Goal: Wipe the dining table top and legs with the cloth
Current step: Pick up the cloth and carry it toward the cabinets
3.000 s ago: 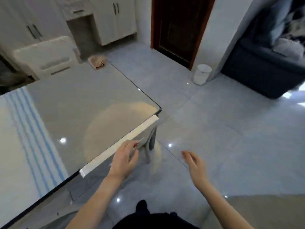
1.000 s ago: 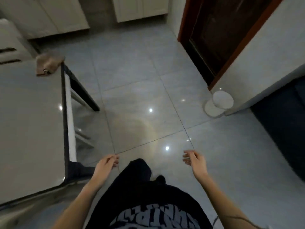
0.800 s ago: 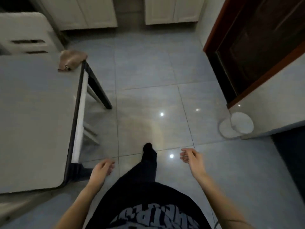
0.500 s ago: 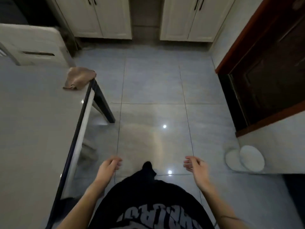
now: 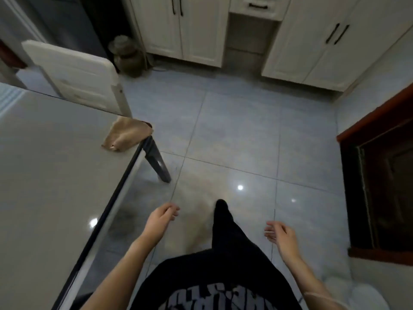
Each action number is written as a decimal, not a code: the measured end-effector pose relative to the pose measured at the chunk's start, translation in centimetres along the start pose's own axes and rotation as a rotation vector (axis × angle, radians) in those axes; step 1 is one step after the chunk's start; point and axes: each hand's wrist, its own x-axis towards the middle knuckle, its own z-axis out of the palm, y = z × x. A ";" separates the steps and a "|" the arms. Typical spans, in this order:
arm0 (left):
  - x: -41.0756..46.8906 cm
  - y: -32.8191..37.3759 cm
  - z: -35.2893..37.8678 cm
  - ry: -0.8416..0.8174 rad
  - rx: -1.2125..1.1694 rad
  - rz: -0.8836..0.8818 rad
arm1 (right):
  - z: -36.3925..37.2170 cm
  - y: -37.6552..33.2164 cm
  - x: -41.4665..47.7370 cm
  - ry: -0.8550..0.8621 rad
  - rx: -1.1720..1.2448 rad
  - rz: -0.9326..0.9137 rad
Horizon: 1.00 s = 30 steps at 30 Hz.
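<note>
My left hand (image 5: 162, 217) hangs over the floor just beside the table's near edge, fingers loosely curled, gripping and touching nothing. My right hand (image 5: 280, 237) is held out on the other side of my body, fingers likewise loosely bent. A thin pale streak shows at its fingertips, but I cannot tell whether that is an object or a glint. The two hands are well apart, with my dark trouser leg (image 5: 222, 222) stepping forward between them and my black printed T-shirt (image 5: 214, 291) below.

The dining table (image 5: 55, 171) fills the left of the view. Its top is pale grey and glossy, with a dark edge running diagonally and a ceiling light reflected near that edge. The tan cloth (image 5: 127, 137) lies crumpled on the tabletop at the far corner, overlapping the edge, well away from both hands. Directly below that corner, one dark table leg (image 5: 158, 164) slants down to the floor.

The floor (image 5: 234, 130) is large pale grey tile, shiny, with light spots. A white chair (image 5: 73, 72) stands at the table's far side. Cream cabinets (image 5: 196, 30) with dark handles line the far wall, and a dark wooden door (image 5: 384, 193) with a red-brown frame stands at the right.

A rounded jar (image 5: 127, 54) sits on the floor beside the cabinets; its contents are not discernible. A white bin (image 5: 362, 296) sits at the lower right, mostly cut off.
</note>
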 end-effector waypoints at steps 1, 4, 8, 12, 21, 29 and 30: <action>0.9 0.5 0.2 0.030 -0.021 -0.027 | 0.4 -1.5 2.2 -0.022 -0.024 -0.008; 3.0 1.8 0.7 0.113 -0.038 -0.087 | 2.1 -7.1 7.8 -0.114 -0.119 -0.062; 4.1 3.6 0.7 0.272 -0.151 -0.182 | 5.5 -14.7 12.7 -0.293 -0.268 -0.145; 4.0 4.7 0.5 0.429 -0.276 -0.218 | 10.3 -20.5 15.2 -0.476 -0.346 -0.209; 4.0 4.1 -3.5 0.701 -0.268 -0.244 | 26.7 -29.0 14.5 -0.826 -0.516 -0.429; 8.0 1.7 -12.3 0.758 0.010 -0.238 | 42.5 -32.0 10.6 -0.932 -0.794 -0.776; 8.6 1.2 -13.5 0.748 0.036 -0.253 | 44.4 -32.0 10.4 -0.953 -0.867 -0.847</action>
